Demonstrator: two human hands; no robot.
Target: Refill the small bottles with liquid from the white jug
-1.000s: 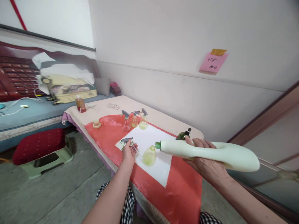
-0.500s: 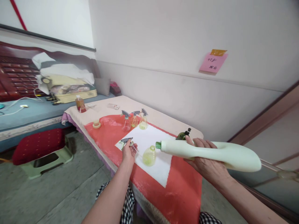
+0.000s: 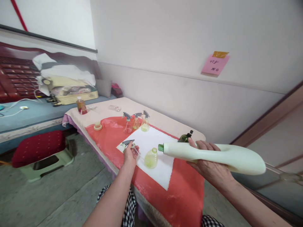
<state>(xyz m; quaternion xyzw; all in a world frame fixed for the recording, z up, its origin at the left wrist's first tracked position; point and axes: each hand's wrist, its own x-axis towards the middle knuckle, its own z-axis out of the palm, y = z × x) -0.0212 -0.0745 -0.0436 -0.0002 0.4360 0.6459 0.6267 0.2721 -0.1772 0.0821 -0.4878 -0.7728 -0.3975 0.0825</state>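
Observation:
In my left hand is a grey trigger spray head, its thin clear tube slanting down toward the table. My right hand grips a large pale green jug lying nearly level, its green spout just above and right of an uncapped yellowish spray bottle. That bottle stands on a white sheet with some liquid at its bottom. Behind it stand several clear spray bottles with grey trigger heads. Partly behind the jug is a dark green pump bottle.
The sheet lies on a red cloth over a long cloth-covered table. A tape roll and a bottle of reddish-brown liquid sit farther left. A stool stands on the floor, with a bed and open suitcase beyond.
Almost nothing differs. The view has shifted very slightly; both hands keep their hold on the spray head and the jug, in nearly the same places.

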